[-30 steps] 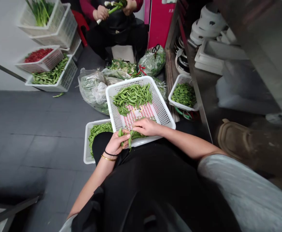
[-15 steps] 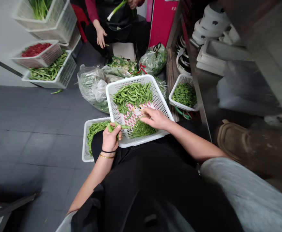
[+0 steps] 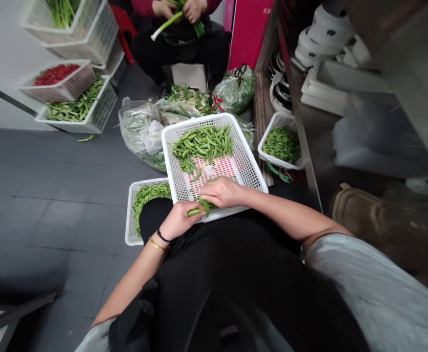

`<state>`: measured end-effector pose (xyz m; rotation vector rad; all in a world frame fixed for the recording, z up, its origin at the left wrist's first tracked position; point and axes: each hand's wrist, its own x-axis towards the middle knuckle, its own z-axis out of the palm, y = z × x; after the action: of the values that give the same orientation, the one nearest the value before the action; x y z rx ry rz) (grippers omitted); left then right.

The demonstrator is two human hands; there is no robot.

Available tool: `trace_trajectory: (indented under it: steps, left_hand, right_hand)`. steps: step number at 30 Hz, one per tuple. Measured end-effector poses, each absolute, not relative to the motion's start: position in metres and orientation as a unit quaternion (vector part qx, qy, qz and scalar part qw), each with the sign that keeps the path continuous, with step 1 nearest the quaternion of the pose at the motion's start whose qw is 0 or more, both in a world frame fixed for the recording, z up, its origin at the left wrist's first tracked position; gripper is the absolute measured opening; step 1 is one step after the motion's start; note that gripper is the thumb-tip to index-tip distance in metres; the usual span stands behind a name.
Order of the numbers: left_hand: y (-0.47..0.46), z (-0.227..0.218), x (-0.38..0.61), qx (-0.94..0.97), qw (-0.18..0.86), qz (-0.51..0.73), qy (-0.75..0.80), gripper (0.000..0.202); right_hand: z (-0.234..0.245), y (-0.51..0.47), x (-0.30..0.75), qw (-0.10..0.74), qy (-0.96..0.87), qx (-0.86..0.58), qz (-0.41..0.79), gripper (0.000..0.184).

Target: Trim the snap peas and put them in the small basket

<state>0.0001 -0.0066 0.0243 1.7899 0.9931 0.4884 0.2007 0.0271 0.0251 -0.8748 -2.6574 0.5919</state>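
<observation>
A white perforated basket (image 3: 247, 151) rests on my lap, with a heap of green pea pods (image 3: 204, 142) in its far half. At the basket's near edge, my left hand (image 3: 182, 218) is closed around a few pea pods (image 3: 195, 212) that stick out past the thumb. My right hand (image 3: 224, 191) meets it there, thumb and fingers pinched on the upper end of a pod (image 3: 205, 205). Most of the trimmings pile under my right hand is hidden. Beside my left knee, a second white basket (image 3: 129, 215) contains more pods.
A white basket of leafy greens (image 3: 280, 144) stands at right by a metal shelf. Beyond the lap basket lie plastic bags of greens (image 3: 140, 127). Stacked crates (image 3: 100, 41) are at the far left. Opposite, a co-worker's hands (image 3: 193, 10) hold green onions (image 3: 169, 24).
My right hand has come left and down from above the trimmings to meet my left hand, which has shifted right and slightly down. The co-worker's hands have come together on the green onions.
</observation>
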Motion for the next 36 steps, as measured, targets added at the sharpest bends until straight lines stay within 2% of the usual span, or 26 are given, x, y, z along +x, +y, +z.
trace_trajectory:
  steps: [3, 8, 10, 12, 14, 15, 16, 18, 21, 24, 27, 30, 32, 36]
  left_hand:
    - [-0.009, 0.014, 0.012, 0.599, 0.576, 0.306, 0.465, 0.014]
    - [0.000, -0.002, 0.006, 0.458, 0.598, 0.423, 0.503, 0.020]
    - [0.009, -0.004, -0.006, 0.369, 0.593, 0.508, 0.505, 0.021]
    - [0.018, -0.005, -0.019, 0.290, 0.601, 0.560, 0.490, 0.023]
    - [0.026, -0.006, -0.028, 0.248, 0.652, 0.559, 0.449, 0.025]
    - [0.028, -0.007, -0.030, 0.234, 0.684, 0.547, 0.422, 0.025]
    - [0.029, -0.008, -0.031, 0.221, 0.714, 0.531, 0.399, 0.023]
    - [0.029, -0.011, -0.029, 0.204, 0.751, 0.499, 0.381, 0.017]
    - [0.024, -0.013, -0.024, 0.207, 0.773, 0.452, 0.394, 0.025]
    - [0.017, -0.016, -0.023, 0.219, 0.794, 0.421, 0.379, 0.019]
    - [0.014, -0.020, -0.020, 0.201, 0.805, 0.406, 0.383, 0.027]
    - [0.012, -0.027, -0.008, 0.192, 0.790, 0.385, 0.437, 0.027]
    - [0.011, -0.030, 0.002, 0.190, 0.783, 0.383, 0.452, 0.032]
    - [0.006, -0.027, 0.015, 0.201, 0.769, 0.418, 0.439, 0.031]
  right_hand:
    - [0.019, 0.026, 0.192, 0.180, -0.897, -0.334, 0.228, 0.027]
    - [0.007, 0.026, 0.194, 0.197, -0.874, -0.367, 0.250, 0.029]
    - [0.007, 0.033, 0.208, 0.158, -0.869, -0.380, 0.275, 0.032]
    - [0.005, 0.046, 0.222, 0.045, -0.863, -0.386, 0.322, 0.032]
    - [-0.003, 0.063, 0.225, -0.071, -0.851, -0.403, 0.330, 0.035]
    - [-0.011, 0.073, 0.220, -0.097, -0.848, -0.423, 0.305, 0.038]
    - [-0.020, 0.083, 0.211, -0.098, -0.850, -0.447, 0.263, 0.040]
    - [-0.044, 0.102, 0.184, -0.059, -0.862, -0.472, 0.175, 0.033]
    - [-0.080, 0.123, 0.144, -0.102, -0.885, -0.424, 0.162, 0.026]
    - [-0.095, 0.130, 0.134, -0.119, -0.888, -0.409, 0.170, 0.026]
    - [-0.082, 0.117, 0.152, -0.042, -0.876, -0.448, 0.171, 0.022]
    - [-0.053, 0.086, 0.176, 0.132, -0.853, -0.467, 0.190, 0.017]
    - [-0.036, 0.059, 0.187, 0.218, -0.863, -0.411, 0.198, 0.018]
    - [-0.020, 0.017, 0.196, 0.253, -0.906, -0.293, 0.168, 0.023]
